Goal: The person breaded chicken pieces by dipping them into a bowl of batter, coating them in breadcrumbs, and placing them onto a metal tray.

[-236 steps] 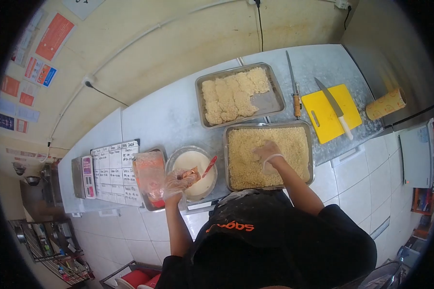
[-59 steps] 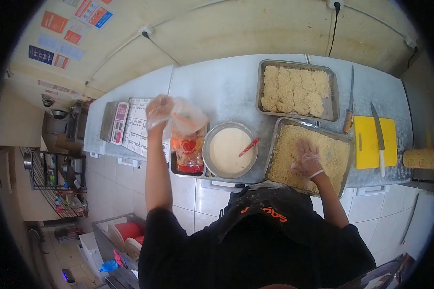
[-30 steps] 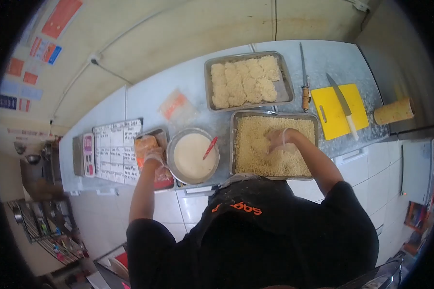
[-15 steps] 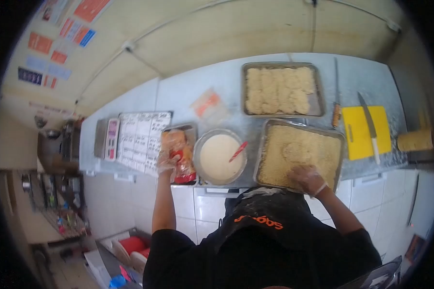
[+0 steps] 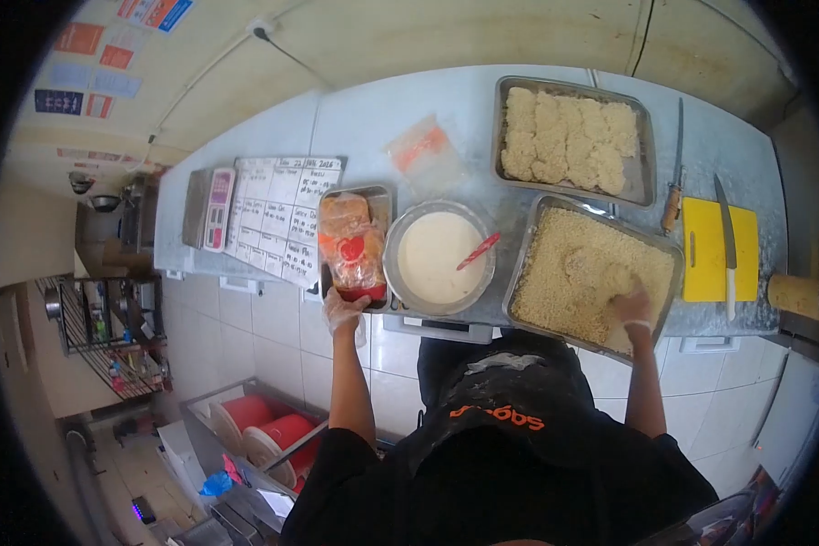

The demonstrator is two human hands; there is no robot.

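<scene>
My gloved left hand (image 5: 343, 311) is at the near left corner of a small metal tray (image 5: 388, 205), its fingers curled over the rim. In that tray lie clear-wrapped, orange-brown food packs (image 5: 348, 223) with a red label. My right hand (image 5: 631, 308), also gloved, dips its fingers apart into pale crumbs (image 5: 569, 246); the fingertips are partly hidden. These crumbs fill a large metal tray (image 5: 516, 296). Between the trays stands a metal bowl of creamy white batter (image 5: 432, 255), with a red-handled utensil (image 5: 479, 251) resting in it.
Behind, a metal tray (image 5: 644, 182) holds several rows of crumb-coated pieces (image 5: 569, 136). To the right lie a long knife (image 5: 676, 164) and another knife (image 5: 728, 241) on a yellow cutting board (image 5: 746, 246). A plastic bag (image 5: 423, 150), written chart (image 5: 273, 214) and scale (image 5: 217, 209) are also on the counter.
My left hand has moved from the small tray's left side to its near corner. My right hand has shifted right across the crumbs. The camera view has shifted too.
</scene>
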